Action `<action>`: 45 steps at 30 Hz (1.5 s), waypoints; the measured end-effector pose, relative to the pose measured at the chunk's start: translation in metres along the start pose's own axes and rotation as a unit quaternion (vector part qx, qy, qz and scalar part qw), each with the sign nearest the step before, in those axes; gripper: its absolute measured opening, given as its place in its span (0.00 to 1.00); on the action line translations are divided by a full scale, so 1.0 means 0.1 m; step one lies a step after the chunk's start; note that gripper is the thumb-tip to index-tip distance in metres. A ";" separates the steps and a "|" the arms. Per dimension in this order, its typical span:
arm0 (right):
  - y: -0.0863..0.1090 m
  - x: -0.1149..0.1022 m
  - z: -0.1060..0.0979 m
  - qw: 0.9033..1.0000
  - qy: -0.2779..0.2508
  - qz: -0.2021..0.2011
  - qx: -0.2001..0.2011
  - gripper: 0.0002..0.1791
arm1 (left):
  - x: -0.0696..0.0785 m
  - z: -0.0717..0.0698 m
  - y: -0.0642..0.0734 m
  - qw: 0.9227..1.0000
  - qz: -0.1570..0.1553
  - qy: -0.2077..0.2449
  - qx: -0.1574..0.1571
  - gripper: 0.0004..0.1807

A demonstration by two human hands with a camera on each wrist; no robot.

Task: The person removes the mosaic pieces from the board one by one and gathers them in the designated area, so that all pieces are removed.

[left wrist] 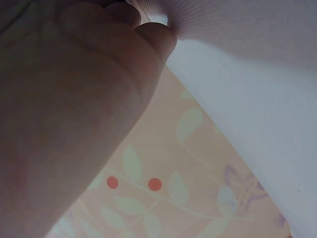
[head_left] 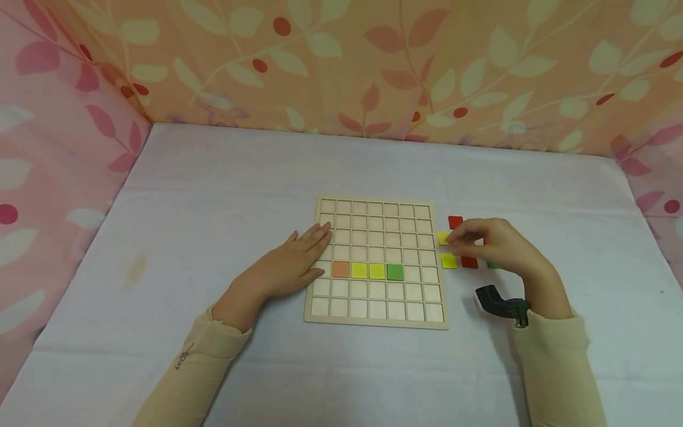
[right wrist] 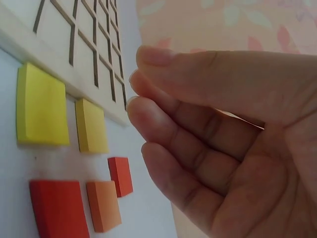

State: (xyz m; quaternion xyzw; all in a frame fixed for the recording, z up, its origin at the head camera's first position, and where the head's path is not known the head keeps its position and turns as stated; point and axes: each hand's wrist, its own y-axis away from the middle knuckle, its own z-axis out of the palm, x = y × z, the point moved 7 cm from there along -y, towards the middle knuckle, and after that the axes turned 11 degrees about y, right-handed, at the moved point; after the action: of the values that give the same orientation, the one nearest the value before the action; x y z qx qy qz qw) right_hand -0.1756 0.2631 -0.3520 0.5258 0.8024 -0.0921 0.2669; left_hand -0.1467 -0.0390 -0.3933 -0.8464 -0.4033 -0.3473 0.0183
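Observation:
A wooden grid board point(head_left: 376, 324) lies on the table, with an orange tile point(head_left: 341, 269), two yellow tiles point(head_left: 368, 270) and a green tile point(head_left: 395, 272) side by side in one row. My left hand point(head_left: 288, 264) rests flat on the board's left edge, fingers stretched out. To the right of the board, my right hand point(head_left: 493, 244) hovers over loose tiles, its fingers loosely bent and nothing visible between them. Under and around it are a near yellow tile point(right wrist: 42, 106), a farther yellow tile point(right wrist: 91, 126), red tiles point(right wrist: 57, 208) and an orange tile point(right wrist: 104, 206).
Partly behind the right hand in the head view lies a loose green tile point(head_left: 493, 265). A black curved strap piece point(head_left: 501, 303) sticks out from the right wrist. White cloth point(head_left: 240, 172) covers the table, and patterned curtains point(head_left: 341, 65) stand behind it.

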 end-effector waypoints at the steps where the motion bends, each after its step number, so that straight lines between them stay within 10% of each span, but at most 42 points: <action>1: 0.00 -0.01 0.01 1.000 -0.002 -0.001 -0.001 0.07 | 0.00 0.00 0.00 1.000 0.000 0.000 -0.001 0.37; 45: -0.20 -0.49 0.50 0.989 -0.103 -0.074 -0.078 0.09 | -0.03 0.02 -0.02 1.000 -0.005 -0.001 -0.002 0.37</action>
State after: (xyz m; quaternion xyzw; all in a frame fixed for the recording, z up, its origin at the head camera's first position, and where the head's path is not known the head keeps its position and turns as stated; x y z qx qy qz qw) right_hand -0.1616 0.1943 -0.3714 0.4304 0.8119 -0.1022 0.3809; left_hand -0.1488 -0.0390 -0.3969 -0.8444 -0.4073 -0.3475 0.0147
